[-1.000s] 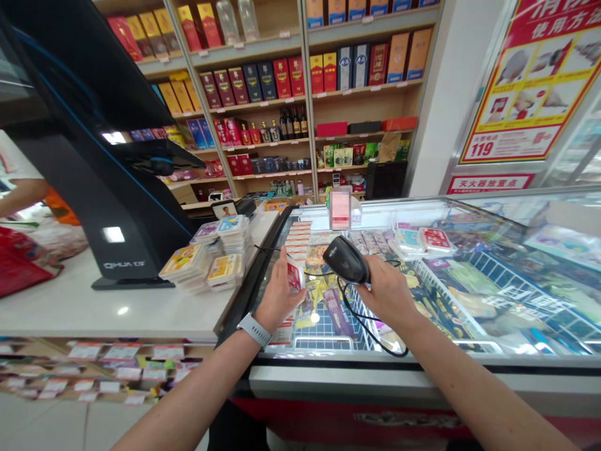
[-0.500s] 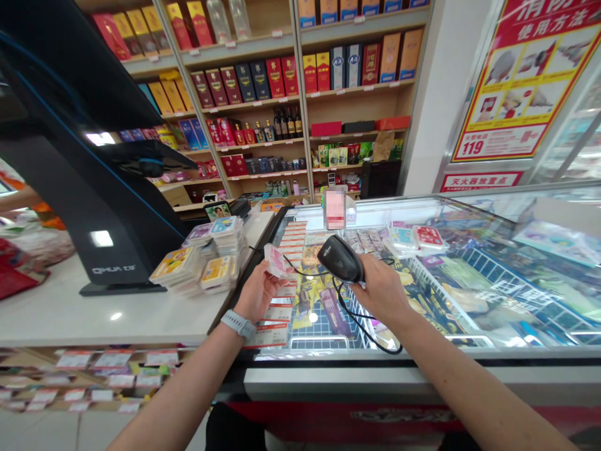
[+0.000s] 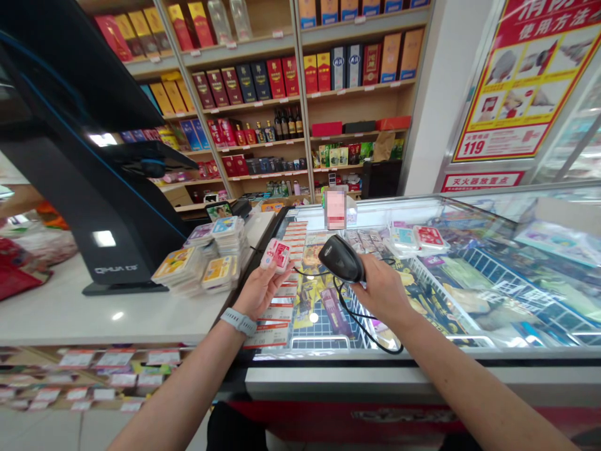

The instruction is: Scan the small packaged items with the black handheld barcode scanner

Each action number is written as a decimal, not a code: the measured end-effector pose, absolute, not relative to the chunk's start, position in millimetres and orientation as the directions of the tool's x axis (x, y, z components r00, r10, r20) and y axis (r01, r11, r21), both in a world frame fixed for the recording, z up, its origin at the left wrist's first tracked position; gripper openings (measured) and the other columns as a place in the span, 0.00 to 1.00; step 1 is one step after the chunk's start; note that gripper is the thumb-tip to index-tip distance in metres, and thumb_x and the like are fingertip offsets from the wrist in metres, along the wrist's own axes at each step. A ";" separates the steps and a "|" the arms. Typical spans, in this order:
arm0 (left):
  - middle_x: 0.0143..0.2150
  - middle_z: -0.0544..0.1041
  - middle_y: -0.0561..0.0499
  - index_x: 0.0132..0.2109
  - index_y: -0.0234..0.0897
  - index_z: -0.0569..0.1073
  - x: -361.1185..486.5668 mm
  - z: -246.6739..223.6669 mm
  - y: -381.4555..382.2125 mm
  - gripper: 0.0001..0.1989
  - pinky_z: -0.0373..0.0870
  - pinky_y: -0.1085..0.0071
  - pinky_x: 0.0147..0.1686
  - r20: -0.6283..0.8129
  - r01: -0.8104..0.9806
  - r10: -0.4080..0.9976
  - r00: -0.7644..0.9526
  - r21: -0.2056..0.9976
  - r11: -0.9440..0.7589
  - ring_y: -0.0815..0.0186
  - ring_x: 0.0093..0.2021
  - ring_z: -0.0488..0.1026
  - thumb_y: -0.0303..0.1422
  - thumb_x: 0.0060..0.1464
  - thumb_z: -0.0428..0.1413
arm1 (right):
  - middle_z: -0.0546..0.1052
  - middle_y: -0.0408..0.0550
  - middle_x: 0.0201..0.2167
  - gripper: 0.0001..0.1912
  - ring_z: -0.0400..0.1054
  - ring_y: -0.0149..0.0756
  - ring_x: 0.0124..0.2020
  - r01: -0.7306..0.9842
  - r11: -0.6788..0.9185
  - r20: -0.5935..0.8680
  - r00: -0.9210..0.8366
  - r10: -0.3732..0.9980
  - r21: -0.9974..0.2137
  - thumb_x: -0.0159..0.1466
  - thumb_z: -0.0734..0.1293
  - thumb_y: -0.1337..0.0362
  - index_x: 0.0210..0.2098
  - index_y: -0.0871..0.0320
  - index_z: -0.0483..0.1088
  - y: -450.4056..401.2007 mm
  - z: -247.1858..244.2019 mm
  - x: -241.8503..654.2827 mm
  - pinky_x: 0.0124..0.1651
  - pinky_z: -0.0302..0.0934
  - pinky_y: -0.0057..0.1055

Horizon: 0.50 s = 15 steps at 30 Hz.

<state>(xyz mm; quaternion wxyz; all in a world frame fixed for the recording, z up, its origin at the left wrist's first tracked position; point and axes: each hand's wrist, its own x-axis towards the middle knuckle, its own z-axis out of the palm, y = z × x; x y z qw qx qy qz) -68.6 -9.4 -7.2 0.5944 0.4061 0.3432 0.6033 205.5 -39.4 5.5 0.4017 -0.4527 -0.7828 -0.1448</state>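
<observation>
Above the left part of the glass-topped freezer, my left hand (image 3: 260,291) grips a small clear box with a pink and red label (image 3: 277,255), its printed face turned up. My right hand (image 3: 382,288) is wrapped round the handle of a black barcode scanner (image 3: 342,258), whose head points left toward the box, with a gap between them. The scanner's black cable (image 3: 350,311) loops down over the glass. Stacks of similar flat boxes (image 3: 220,273) stand on the white counter to the left. Two more stacks (image 3: 428,239) sit on the freezer behind my right hand.
A black register stand (image 3: 122,213) rises from the white counter (image 3: 141,319) at left. The freezer's front edge (image 3: 399,376) runs below my forearms. Shelves of boxes and bottles (image 3: 300,94) stand behind. Part of another person shows at far left.
My left hand has turned the small box, so its pink and red label now faces up toward the camera. My right hand and the scanner have hardly moved.
</observation>
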 end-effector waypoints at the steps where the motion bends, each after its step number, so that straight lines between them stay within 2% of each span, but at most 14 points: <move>1: 0.49 0.78 0.43 0.45 0.34 0.75 -68.8 -7.4 -9.3 0.12 0.70 0.59 0.58 0.090 -0.421 0.995 0.044 0.905 -0.063 0.59 0.52 0.75 0.35 0.55 0.60 | 0.74 0.51 0.34 0.13 0.68 0.43 0.34 0.823 0.551 0.758 -0.269 0.595 -0.140 0.57 0.62 0.68 0.43 0.60 0.64 -39.3 5.5 205.5 0.36 0.61 0.35; 3: 0.47 0.79 0.43 0.43 0.33 0.75 -70.4 -8.9 -8.0 0.13 0.72 0.61 0.54 0.087 -0.384 0.995 0.044 0.921 -0.063 0.60 0.50 0.76 0.37 0.54 0.60 | 0.74 0.51 0.34 0.14 0.69 0.44 0.34 0.821 0.552 0.756 -0.270 0.597 -0.143 0.57 0.63 0.68 0.44 0.60 0.64 -39.3 5.6 205.5 0.36 0.61 0.35; 6: 0.44 0.80 0.44 0.40 0.33 0.75 -74.1 -13.4 -4.0 0.14 0.75 0.70 0.41 0.070 -0.346 0.998 0.006 0.936 -0.064 0.61 0.46 0.77 0.40 0.51 0.63 | 0.74 0.51 0.34 0.13 0.68 0.44 0.33 0.824 0.549 0.765 -0.263 0.588 -0.138 0.57 0.62 0.67 0.43 0.59 0.64 -39.4 5.9 205.7 0.35 0.61 0.35; 8: 0.42 0.80 0.45 0.39 0.34 0.75 -75.9 -16.4 -1.3 0.15 0.72 0.76 0.32 0.070 -0.323 0.997 -0.035 0.943 -0.077 0.63 0.43 0.78 0.41 0.49 0.64 | 0.73 0.51 0.33 0.13 0.68 0.44 0.33 0.824 0.550 0.769 -0.261 0.584 -0.138 0.57 0.62 0.67 0.43 0.59 0.64 -39.5 6.1 205.9 0.35 0.60 0.35; 10: 0.42 0.80 0.45 0.39 0.34 0.76 -76.3 -18.2 0.9 0.17 0.68 0.78 0.27 0.079 -0.297 0.995 -0.067 0.950 -0.096 0.65 0.40 0.77 0.42 0.48 0.64 | 0.73 0.51 0.33 0.13 0.68 0.44 0.33 0.821 0.551 0.764 -0.258 0.591 -0.149 0.57 0.62 0.67 0.43 0.59 0.64 -39.6 6.2 206.1 0.35 0.60 0.35; 12: 0.43 0.80 0.45 0.41 0.34 0.76 -75.6 -18.4 2.9 0.19 0.67 0.78 0.27 0.095 -0.273 0.992 -0.084 0.955 -0.115 0.66 0.39 0.77 0.43 0.47 0.65 | 0.73 0.51 0.34 0.13 0.68 0.44 0.34 0.822 0.548 0.760 -0.255 0.598 -0.156 0.57 0.62 0.68 0.43 0.59 0.64 -39.5 6.3 206.4 0.36 0.60 0.35; 15: 0.42 0.80 0.46 0.42 0.34 0.77 -74.4 -15.5 8.2 0.20 0.72 0.74 0.34 0.116 -0.263 0.988 -0.105 0.955 -0.140 0.66 0.39 0.77 0.43 0.45 0.66 | 0.73 0.50 0.33 0.13 0.68 0.43 0.33 0.828 0.542 0.765 -0.258 0.591 -0.140 0.58 0.62 0.68 0.43 0.59 0.64 -39.6 6.7 206.4 0.35 0.60 0.35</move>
